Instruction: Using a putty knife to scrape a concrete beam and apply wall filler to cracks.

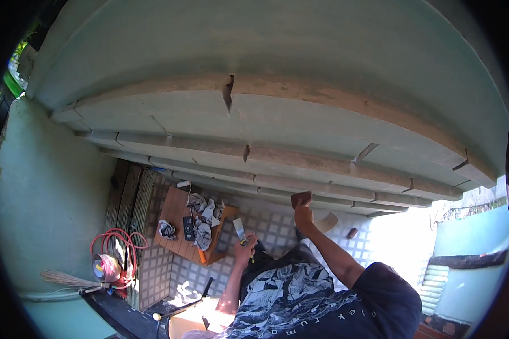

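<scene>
My left hand [244,250] is closed round the handle of a putty knife [239,228], its pale flat blade pointing up and away from me. Further right, my right arm reaches forward to the lowest part of the pale green wall. In my right hand [303,217] is a flat, reddish-brown rectangular pad [301,198], perhaps sandpaper, up against or close to a low ledge [328,201]. Whether the pad touches the ledge I cannot tell. Long horizontal ledges [311,93] with dark cracks and notches cross the wall above.
Left of me stands a low wooden table [169,212] with crumpled newspaper [202,234], a black phone-like device [188,227] and an orange-handled tool [202,256]. A red hose [134,248] and a straw broom [62,278] lie further left. A reddish-brown block [352,233] rests on the tiled floor.
</scene>
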Motion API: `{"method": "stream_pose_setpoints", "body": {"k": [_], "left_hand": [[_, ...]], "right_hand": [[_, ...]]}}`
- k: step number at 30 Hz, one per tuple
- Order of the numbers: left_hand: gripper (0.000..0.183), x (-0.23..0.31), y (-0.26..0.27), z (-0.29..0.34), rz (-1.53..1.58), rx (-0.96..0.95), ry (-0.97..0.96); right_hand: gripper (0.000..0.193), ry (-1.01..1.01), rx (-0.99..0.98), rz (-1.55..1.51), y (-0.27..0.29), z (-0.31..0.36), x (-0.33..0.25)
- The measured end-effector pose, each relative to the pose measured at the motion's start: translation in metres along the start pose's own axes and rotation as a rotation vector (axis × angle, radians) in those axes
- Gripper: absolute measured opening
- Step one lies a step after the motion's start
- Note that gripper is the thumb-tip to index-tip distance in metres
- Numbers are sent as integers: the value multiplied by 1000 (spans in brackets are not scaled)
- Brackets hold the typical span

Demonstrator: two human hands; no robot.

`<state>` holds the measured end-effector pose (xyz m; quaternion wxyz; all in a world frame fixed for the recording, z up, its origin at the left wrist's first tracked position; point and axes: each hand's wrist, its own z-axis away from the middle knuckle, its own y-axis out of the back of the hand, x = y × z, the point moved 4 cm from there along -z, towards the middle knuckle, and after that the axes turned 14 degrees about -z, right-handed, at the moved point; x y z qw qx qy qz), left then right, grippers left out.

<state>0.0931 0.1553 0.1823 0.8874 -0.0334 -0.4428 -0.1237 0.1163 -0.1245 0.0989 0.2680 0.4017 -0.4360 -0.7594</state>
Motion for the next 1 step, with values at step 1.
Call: {"method": "stream_pose_setpoints", "body": {"k": [1], "left_hand": [[26, 2, -1, 3, -57, -25, -5]], "right_hand": [[58, -14, -178, -66, -2, -6, 3]]}}
